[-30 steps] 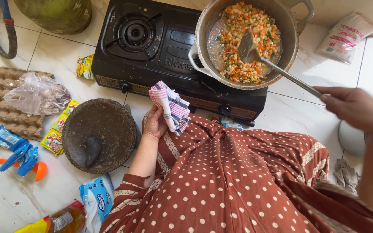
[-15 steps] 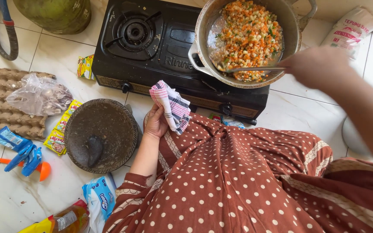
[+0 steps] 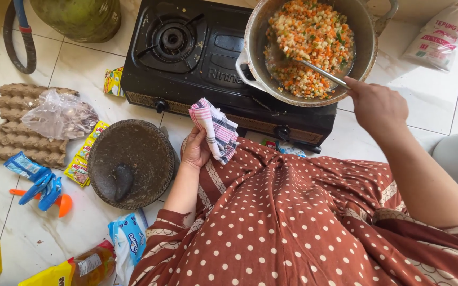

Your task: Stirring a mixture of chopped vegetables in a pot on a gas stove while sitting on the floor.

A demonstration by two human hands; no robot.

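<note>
A metal pot full of diced orange, white and green vegetables stands on the right burner of a black two-burner gas stove. My right hand grips the handle of a metal spoon whose bowl is buried in the vegetables. My left hand rests on my knee, over the brown polka-dot dress, and holds a folded checked cloth just in front of the stove.
On the tiled floor to the left lie a stone mortar with its pestle, an egg carton under a plastic bag, seasoning sachets, an oil bottle and a green gas cylinder. A flour bag lies far right.
My right hand has come forward from the right and closed in on the pot's rim, pushing the spoon deeper into the vegetables. My left hand and the cloth have stayed put.
</note>
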